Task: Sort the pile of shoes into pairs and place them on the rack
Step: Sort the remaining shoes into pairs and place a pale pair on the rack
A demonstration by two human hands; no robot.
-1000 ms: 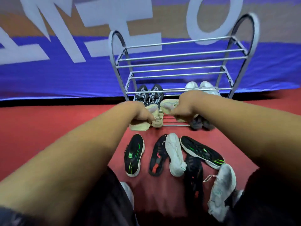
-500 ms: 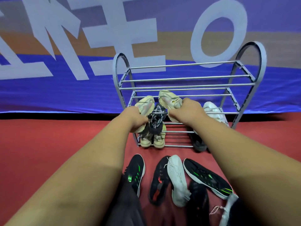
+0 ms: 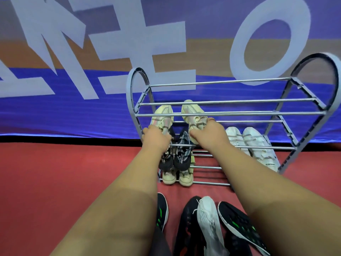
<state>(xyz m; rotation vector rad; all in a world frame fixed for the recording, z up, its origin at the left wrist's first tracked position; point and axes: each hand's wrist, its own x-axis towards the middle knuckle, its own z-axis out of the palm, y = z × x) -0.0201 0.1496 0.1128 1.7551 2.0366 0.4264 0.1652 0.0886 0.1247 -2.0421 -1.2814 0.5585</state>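
A grey metal shoe rack (image 3: 230, 113) stands against the wall. My left hand (image 3: 155, 139) grips the heel of a pale yellow knit shoe (image 3: 163, 114). My right hand (image 3: 208, 133) grips its twin (image 3: 191, 113). Both shoes point toward the wall, side by side under the top bars at the rack's left end. Below them sit a black-and-white patterned pair (image 3: 181, 152) and a beige pair (image 3: 185, 177). A white pair (image 3: 252, 145) rests on the right of the rack.
Loose shoes lie on the red floor in front of me: a black shoe with green marks (image 3: 162, 211), a black shoe with red (image 3: 186, 222), a white shoe (image 3: 210, 218) and another black-green shoe (image 3: 239, 226). A blue and tan lettered wall (image 3: 73, 89) rises behind the rack.
Both hands have carried the pale yellow pair up from the low shelf level and forward onto a higher shelf at the rack's left end. The view has tilted up.
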